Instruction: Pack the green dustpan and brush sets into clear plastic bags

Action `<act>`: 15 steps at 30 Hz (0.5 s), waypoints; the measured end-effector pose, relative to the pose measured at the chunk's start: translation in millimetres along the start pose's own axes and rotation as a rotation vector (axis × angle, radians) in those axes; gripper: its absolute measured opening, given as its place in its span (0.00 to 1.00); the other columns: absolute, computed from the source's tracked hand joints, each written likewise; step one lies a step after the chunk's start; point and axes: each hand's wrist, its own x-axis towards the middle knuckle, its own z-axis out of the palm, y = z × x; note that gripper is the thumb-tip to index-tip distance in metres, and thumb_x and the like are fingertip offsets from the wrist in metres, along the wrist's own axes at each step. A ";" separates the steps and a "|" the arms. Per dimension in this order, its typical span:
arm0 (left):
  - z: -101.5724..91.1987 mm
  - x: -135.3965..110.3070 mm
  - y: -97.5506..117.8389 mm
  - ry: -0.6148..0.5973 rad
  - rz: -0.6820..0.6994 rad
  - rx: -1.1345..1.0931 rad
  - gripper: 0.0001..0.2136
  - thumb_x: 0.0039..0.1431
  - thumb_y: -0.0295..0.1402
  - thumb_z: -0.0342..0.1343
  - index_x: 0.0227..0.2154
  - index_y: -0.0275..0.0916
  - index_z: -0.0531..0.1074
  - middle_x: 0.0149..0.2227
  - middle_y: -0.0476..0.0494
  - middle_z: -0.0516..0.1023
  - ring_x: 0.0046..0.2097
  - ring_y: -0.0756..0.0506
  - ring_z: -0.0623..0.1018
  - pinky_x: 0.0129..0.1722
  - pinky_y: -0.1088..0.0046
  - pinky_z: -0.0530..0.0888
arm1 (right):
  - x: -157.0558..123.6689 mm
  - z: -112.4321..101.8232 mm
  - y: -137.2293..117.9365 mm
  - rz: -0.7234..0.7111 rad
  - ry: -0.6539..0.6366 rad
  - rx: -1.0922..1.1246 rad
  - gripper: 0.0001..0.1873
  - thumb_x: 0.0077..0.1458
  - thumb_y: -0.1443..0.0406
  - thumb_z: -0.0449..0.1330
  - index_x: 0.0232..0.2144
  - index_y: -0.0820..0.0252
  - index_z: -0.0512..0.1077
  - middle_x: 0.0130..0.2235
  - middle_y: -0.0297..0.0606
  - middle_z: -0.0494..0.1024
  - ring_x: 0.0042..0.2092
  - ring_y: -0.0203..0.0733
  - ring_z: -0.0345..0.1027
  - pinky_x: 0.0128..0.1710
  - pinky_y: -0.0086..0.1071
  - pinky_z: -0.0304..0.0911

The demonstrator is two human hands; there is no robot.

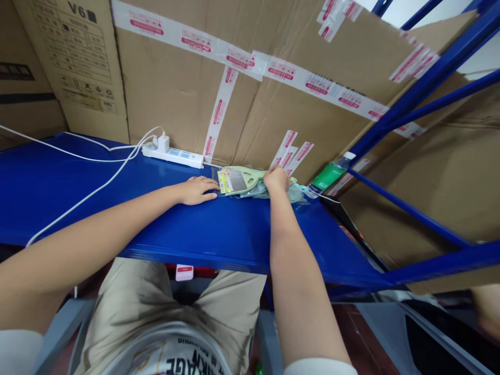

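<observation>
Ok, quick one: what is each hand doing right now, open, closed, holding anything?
Left hand: open, flat on the blue shelf, fingertips at the packaged green item.
Right hand: on the pile of packets; cannot tell whether it grips.

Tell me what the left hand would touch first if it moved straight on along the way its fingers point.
The left hand points right along the blue shelf, so it would probably meet the packaged green comb first; its fingertips are almost at the packet's edge.

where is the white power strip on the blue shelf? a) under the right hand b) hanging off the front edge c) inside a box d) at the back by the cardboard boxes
d: the power strip lies at the back of the blue shelf, against the cardboard boxes, a white plug in it.
</observation>
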 end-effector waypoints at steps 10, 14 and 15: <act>3.7 1.4 -3.8 0.035 0.020 -0.022 0.25 0.69 0.47 0.42 0.63 0.45 0.68 0.69 0.37 0.67 0.69 0.35 0.64 0.67 0.48 0.59 | 1.3 0.8 1.6 0.006 0.007 0.003 0.12 0.58 0.68 0.57 0.42 0.57 0.79 0.45 0.49 0.80 0.55 0.57 0.70 0.58 0.55 0.58; 4.3 0.4 -7.5 0.063 0.058 -0.043 0.25 0.68 0.46 0.43 0.61 0.42 0.69 0.67 0.36 0.69 0.68 0.36 0.66 0.66 0.50 0.61 | 2.2 4.9 4.1 -0.015 0.018 0.014 0.13 0.58 0.68 0.57 0.42 0.57 0.78 0.45 0.49 0.80 0.55 0.59 0.69 0.58 0.57 0.57; 4.6 0.1 -9.1 0.078 0.073 -0.054 0.25 0.68 0.46 0.43 0.61 0.41 0.69 0.67 0.36 0.69 0.67 0.36 0.67 0.66 0.52 0.61 | 2.6 5.9 4.9 -0.023 0.022 0.019 0.13 0.58 0.68 0.57 0.42 0.57 0.78 0.45 0.49 0.80 0.55 0.59 0.69 0.58 0.57 0.57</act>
